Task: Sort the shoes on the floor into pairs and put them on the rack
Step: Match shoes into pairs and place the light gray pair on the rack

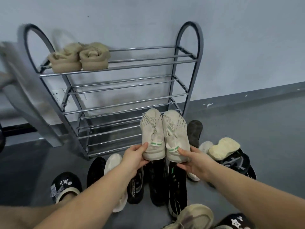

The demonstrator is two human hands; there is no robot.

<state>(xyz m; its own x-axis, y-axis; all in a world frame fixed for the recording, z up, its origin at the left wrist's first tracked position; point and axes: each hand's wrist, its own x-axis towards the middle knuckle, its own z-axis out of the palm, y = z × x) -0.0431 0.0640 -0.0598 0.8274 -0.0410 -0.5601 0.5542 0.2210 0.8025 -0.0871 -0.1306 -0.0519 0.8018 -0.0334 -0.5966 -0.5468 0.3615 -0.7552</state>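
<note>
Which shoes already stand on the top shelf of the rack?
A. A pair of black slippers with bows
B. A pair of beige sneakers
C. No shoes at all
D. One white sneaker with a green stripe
B: a pair of beige sneakers stands side by side at the left end of the top shelf of the rack; the white sneakers with green stripes are in the hands.

I see my left hand (134, 157) and right hand (194, 160) each gripping the heel of a cream sneaker, left sneaker (152, 133) touching right sneaker (175, 134), toes toward the rack (115, 96). Tan shoes (79, 57) sit on its top shelf; dark shoes (156, 182) lie on the floor (264, 129).
</note>
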